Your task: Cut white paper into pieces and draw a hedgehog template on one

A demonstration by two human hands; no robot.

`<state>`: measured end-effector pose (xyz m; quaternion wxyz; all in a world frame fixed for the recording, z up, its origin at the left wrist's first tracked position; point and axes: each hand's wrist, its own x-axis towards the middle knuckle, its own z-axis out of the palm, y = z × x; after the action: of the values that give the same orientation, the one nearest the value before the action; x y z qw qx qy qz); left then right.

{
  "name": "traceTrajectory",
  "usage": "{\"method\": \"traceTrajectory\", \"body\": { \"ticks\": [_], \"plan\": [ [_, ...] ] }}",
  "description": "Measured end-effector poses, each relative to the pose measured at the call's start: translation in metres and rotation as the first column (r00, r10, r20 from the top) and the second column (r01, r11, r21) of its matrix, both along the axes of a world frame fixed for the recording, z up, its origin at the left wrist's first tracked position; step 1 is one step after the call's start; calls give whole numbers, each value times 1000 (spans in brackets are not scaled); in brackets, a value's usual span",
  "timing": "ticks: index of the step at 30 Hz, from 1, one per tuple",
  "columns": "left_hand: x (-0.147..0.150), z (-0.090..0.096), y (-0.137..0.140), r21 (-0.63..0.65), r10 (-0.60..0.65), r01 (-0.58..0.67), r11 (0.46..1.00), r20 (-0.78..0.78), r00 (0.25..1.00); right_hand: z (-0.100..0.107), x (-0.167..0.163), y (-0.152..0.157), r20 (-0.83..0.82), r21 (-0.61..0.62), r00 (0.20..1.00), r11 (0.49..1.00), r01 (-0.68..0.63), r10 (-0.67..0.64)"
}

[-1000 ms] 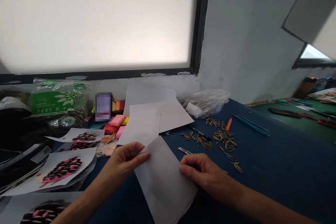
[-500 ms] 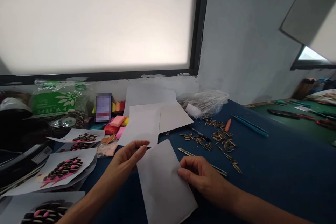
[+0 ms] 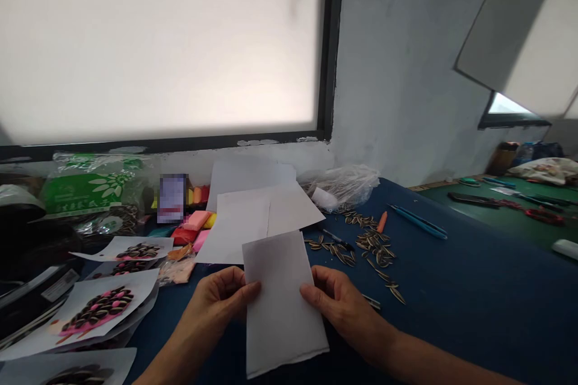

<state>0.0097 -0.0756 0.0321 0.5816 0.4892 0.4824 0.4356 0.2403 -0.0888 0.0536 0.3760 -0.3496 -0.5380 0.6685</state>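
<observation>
A blank white sheet of paper (image 3: pixel 283 313) is held up between my two hands, its lower edge slightly ragged. My left hand (image 3: pixel 221 295) pinches the left edge, thumb on the front and fingers behind. On the opposite edge, my right hand (image 3: pixel 336 298) grips it the same way. Just beyond lie more white sheets (image 3: pixel 244 213) on the blue table. Sunflower seeds (image 3: pixel 374 246) are scattered to the right of the paper, with a dark pen (image 3: pixel 338 240) among them. My right hand partly hides a thin metallic tool (image 3: pixel 372 301).
Printed pictures of a seed hedgehog (image 3: pixel 97 313) lie at the left. Behind them are coloured clay packs (image 3: pixel 194 221) and a green-and-clear seed bag (image 3: pixel 94 192). A crumpled plastic bag (image 3: pixel 347 186), an orange stick (image 3: pixel 382 222) and blue tweezers (image 3: pixel 419 221) sit further right.
My left hand has moved from beside the paper's top corner to grip its left edge. The sheet has turned more upright and is now held by both hands. The view has shifted slightly.
</observation>
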Motion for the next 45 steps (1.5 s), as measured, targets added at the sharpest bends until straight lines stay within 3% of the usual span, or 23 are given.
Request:
{"method": "traceTrajectory", "body": {
  "ticks": [5, 9, 14, 27, 29, 32, 35, 40, 45],
  "plan": [
    [3, 14, -2, 8, 70, -69, 998, -26, 997, -5, 0, 4, 139, 39, 982, 991, -132, 125],
    [4, 20, -3, 16, 122, -122, 992, -12, 992, -7, 0, 5, 217, 20, 968, 991, -135, 127],
    [-1, 14, 1, 0, 186, -186, 983, 33, 982, -13, -1, 5, 198, -14, 976, 996, -87, 88],
    [-15, 5, 11, -48, 376, -374, 926, 153, 914, -13, -1, 7, 285, 44, 957, 997, -70, 55],
    [-17, 5, 12, -38, 380, -380, 924, 166, 910, -6, 1, 5, 377, -21, 921, 996, -92, 93],
    [-17, 9, 12, -36, 395, -395, 918, 181, 901, 8, 3, -2, 538, -177, 803, 966, -189, 256],
    [-15, 15, 10, -80, 390, -382, 921, 183, 902, 16, 3, -9, 622, -180, 729, 959, -221, 285],
    [-11, 15, 6, -151, 309, -283, 947, 194, 931, 8, 2, -4, 508, -163, 833, 974, -158, 220],
    [-10, 11, 2, -146, 228, -203, 968, 185, 956, -1, -1, 3, 370, -110, 920, 989, -99, 133]
  ]
}}
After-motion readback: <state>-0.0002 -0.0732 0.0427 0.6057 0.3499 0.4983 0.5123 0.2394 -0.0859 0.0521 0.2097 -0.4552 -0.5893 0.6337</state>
